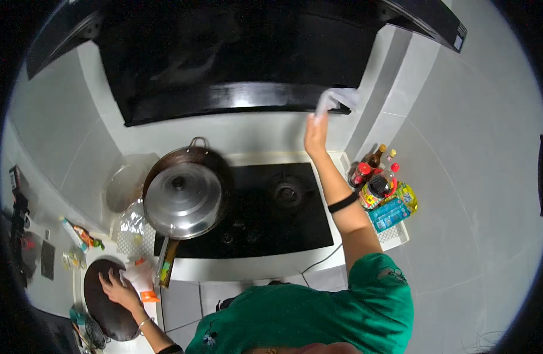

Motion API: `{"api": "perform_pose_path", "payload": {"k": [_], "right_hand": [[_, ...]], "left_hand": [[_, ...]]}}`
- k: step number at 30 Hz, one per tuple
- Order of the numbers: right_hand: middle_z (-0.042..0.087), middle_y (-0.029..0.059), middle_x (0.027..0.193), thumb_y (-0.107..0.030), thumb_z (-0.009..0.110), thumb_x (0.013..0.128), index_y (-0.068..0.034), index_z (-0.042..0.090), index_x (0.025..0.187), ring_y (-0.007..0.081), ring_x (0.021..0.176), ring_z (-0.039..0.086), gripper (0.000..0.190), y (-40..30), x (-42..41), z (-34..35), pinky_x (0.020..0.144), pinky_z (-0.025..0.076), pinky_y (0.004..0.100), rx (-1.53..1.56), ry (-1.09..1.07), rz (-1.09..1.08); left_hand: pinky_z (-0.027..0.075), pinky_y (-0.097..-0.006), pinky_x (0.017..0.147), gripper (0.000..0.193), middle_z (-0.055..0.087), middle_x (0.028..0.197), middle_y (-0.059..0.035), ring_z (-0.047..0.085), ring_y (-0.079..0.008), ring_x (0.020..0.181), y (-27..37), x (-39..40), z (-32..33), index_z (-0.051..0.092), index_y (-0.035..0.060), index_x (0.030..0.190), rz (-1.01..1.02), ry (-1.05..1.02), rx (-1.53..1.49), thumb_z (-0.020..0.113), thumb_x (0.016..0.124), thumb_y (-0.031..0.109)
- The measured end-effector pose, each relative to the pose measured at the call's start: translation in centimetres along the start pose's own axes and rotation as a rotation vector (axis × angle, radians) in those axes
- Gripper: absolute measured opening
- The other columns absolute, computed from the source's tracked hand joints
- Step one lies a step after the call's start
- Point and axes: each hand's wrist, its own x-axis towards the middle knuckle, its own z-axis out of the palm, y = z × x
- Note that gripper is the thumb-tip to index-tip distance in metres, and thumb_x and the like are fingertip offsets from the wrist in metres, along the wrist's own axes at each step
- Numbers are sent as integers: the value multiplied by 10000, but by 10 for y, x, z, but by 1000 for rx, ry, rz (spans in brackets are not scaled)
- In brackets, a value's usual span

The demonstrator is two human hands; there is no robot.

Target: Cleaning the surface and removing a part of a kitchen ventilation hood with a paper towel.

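Observation:
My right hand (316, 135) is raised and grips a white cloth (342, 97), held at the lower right corner of the black range hood (249, 95). The cloth is slightly blurred. At the lower left, my left hand (119, 290) rests with fingers spread on a dark round board (107, 309). A crumpled white and orange plastic packet (141, 278) lies right beside that hand. Between my arms is the black gas cooktop (271, 230), with a large dark wok (165, 157) on its left side. A metal pan lid (183, 199) sits over the wok.
Sauce bottles (377, 186) and a blue packet (389, 214) stand in the counter corner right of the cooktop. Clear plastic wrapping (134, 223) lies left of the wok. A wok handle (169, 265) sticks out past the counter's front edge. A strainer (94, 332) is at the lower left.

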Motion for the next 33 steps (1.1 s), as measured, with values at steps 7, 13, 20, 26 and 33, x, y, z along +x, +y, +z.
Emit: {"api": "perform_pose_path", "payload": {"k": [7, 13, 20, 26, 33], "right_hand": [[381, 214, 1366, -247, 526, 793, -17, 459, 1275, 353, 1305, 290, 539, 130, 72, -23, 1081, 190, 473, -993, -588, -110], [591, 256, 1044, -238, 523, 771, 27, 645, 972, 400, 950, 563, 354, 137, 157, -17, 902, 375, 519, -1130, -572, 46], [508, 203, 1258, -250, 561, 770, -67, 561, 1200, 401, 1160, 459, 468, 175, 177, 43, 1008, 324, 485, -860, 70, -526], [424, 163, 1353, -387, 462, 859, -106, 482, 1289, 361, 1238, 383, 514, 143, 165, 123, 1045, 283, 466, -816, -124, -264], [431, 181, 1346, -302, 456, 858, -88, 472, 1296, 369, 1259, 368, 488, 65, 114, 283, 1072, 258, 439, -765, -199, -372]], "left_hand": [[359, -453, 940, 450, 319, 1430, -92, 373, -312, 1252, 27, -25, -52, 517, 120, 1208, -25, -59, 108, 565, 763, 78], [325, -452, 957, 426, 294, 1450, -98, 350, -308, 1270, 27, -56, -76, 538, 51, 1148, -50, -156, 199, 571, 726, 100], [308, -454, 966, 448, 319, 1433, -129, 343, -324, 1275, 18, -51, -68, 529, 34, 1139, 10, -96, 122, 583, 702, 119], [292, -470, 997, 428, 321, 1432, -127, 329, -325, 1289, 3, -34, -49, 510, 41, 1160, -29, -159, 149, 555, 740, 108], [270, -470, 1025, 412, 311, 1439, -137, 317, -340, 1299, -14, -26, -34, 499, 35, 1179, -24, -207, 142, 516, 773, 100]]}}
